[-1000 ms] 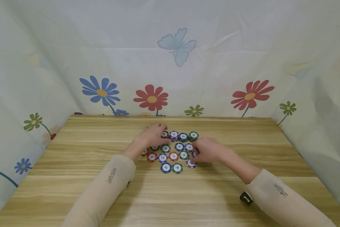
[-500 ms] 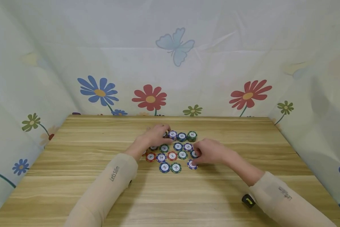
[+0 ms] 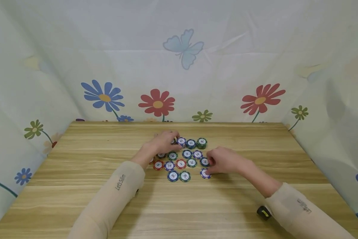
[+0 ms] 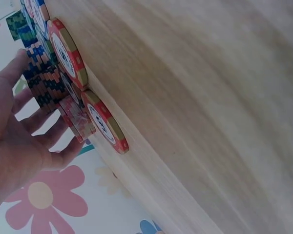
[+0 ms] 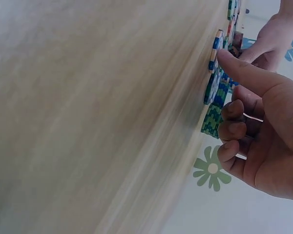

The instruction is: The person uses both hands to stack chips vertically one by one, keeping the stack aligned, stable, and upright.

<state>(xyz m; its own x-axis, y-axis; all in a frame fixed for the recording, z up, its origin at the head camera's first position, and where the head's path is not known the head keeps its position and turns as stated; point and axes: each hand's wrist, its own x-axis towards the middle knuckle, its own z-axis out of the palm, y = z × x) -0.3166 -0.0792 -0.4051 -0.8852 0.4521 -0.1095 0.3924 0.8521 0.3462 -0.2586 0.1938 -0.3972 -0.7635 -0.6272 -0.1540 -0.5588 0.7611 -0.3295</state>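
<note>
Poker chips lie flat in loose rows on the table, with several stacks behind them. My left hand rests at the back left stacks, its thumb against a purple-blue stack. Its other fingers reach behind a black stack and a red stack. My right hand presses its thumb on a purple-blue chip at the front right, its other fingers bent above the table. A dark blue chip lies just behind that chip.
A small black object with a yellow-green mark sits beside the right sleeve. Green and dark blue stacks stand at the back. Two chips, blue and green, lie nearest the front. A flowered cloth hangs behind the table.
My right hand has moved a little right, and the purple-blue chip under its thumb has slid right with it, uncovering more of the dark blue chip. The left hand stays at the stacks.
</note>
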